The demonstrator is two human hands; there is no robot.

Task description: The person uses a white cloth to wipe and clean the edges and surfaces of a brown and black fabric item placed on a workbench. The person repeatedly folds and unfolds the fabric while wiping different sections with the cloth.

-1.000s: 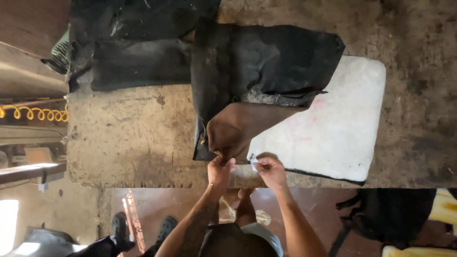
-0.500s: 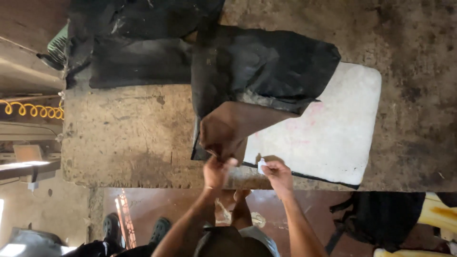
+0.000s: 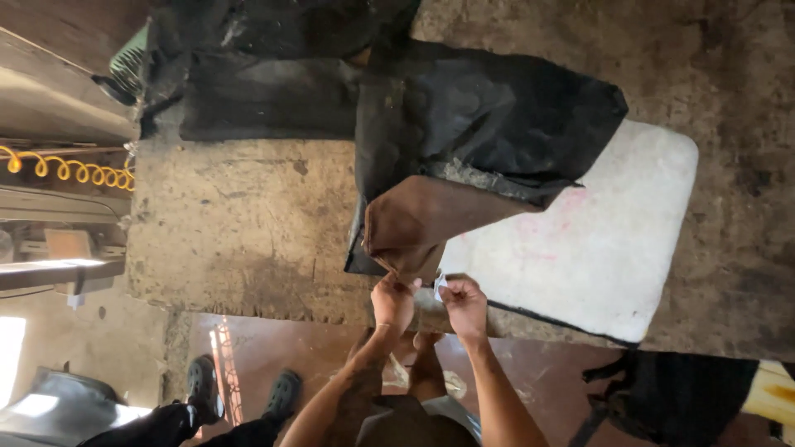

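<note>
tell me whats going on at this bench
A person stands at a worn concrete bench, working on a white foam cushion partly covered by a black cover. The left hand pinches the folded-back brown corner of the cover at the cushion's near edge. The right hand holds a small white piece in its fingers, close beside it. More black sheet material lies at the bench's far side.

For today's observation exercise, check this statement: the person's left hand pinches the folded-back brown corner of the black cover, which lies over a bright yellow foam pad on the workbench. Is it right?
Not quite. The head view shows the foam pad is white, not bright yellow. The rest holds: the left hand pinches the folded-back brown corner of the black cover, which lies over the pad on the workbench.
</note>
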